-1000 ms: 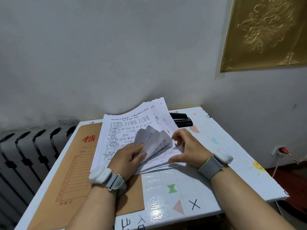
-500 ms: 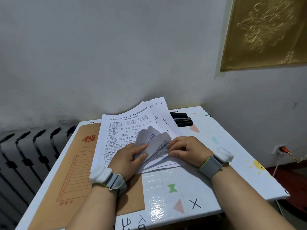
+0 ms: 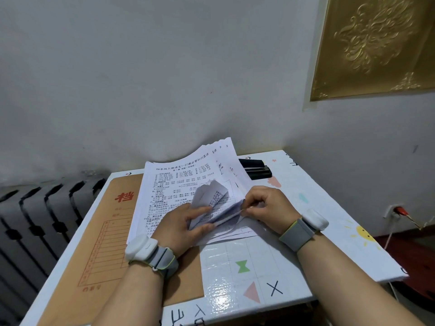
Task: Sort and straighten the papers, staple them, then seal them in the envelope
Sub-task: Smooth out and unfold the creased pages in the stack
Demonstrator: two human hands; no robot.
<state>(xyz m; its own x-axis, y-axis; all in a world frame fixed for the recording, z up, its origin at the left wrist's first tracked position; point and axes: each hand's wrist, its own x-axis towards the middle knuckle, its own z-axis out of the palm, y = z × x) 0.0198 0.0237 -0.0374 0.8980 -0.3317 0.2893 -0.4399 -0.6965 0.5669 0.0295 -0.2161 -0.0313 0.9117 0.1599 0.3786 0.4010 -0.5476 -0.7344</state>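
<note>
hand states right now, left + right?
left hand: grips the lifted corners of the papers.
right hand: pinches a sheet edge of the same papers.

- white papers (image 3: 174, 184) with black print
- tan envelope (image 3: 117, 231), red print
- black stapler (image 3: 255, 169)
- white table (image 3: 329, 208) with pastel shapes
- gold embossed panel (image 3: 376, 43)

The light is soft and rather dim, and shadows are faint. Glare sits on my glossy desk (image 3: 221, 300), lower middle of the frame. The wide lens bends the radiator (image 3: 47, 217) at the left edge. Small print on the papers (image 3: 174, 184) reads soft.
</note>
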